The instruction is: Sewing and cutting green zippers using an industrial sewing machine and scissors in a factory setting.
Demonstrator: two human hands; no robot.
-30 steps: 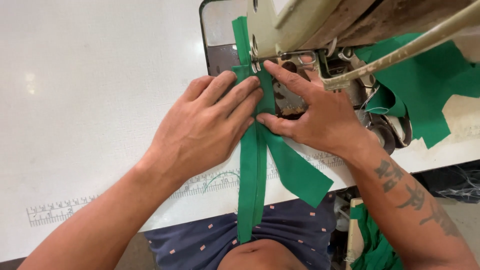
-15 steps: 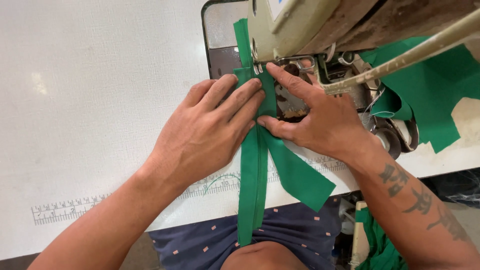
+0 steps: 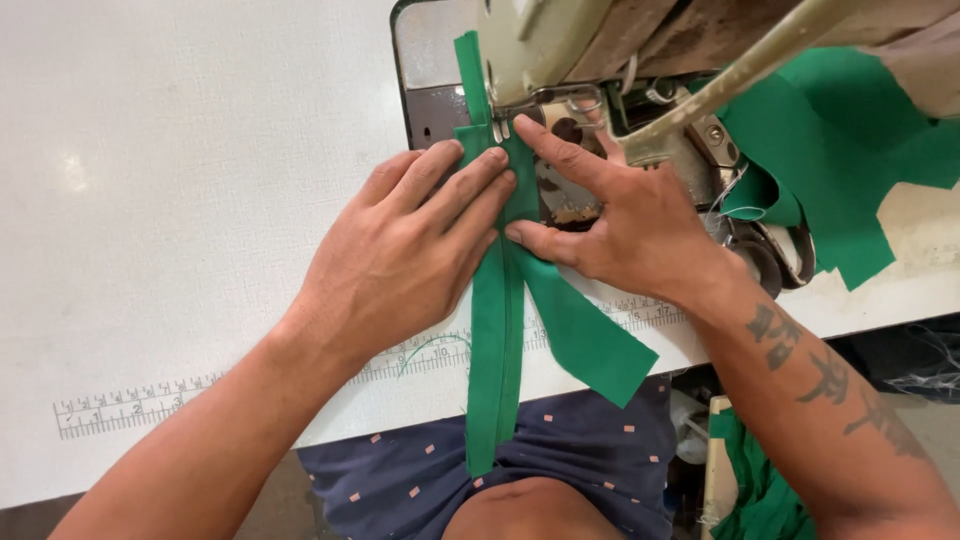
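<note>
Both hands lie flat, fingers together and clamped on nothing, pressing the green fabric strip (image 3: 497,330) against the white surface (image 3: 180,200): the left hand (image 3: 400,260) on its left edge, the right hand (image 3: 625,225) by the presser foot (image 3: 540,105) of the sewing machine (image 3: 600,40). Compared with a second ago, hands and strip have barely shifted, so the strip is still feeding under the foot, its tail hanging over the surface edge; the view alone has drifted.

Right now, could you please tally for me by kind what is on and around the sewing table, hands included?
Hands: 2, left hand and right hand, both flat on the green strip
Green fabric pieces: 3, folded green strip, loose green strip, green pile
Sewing machines: 1
Printed rulers: 1
Total: 7
</note>
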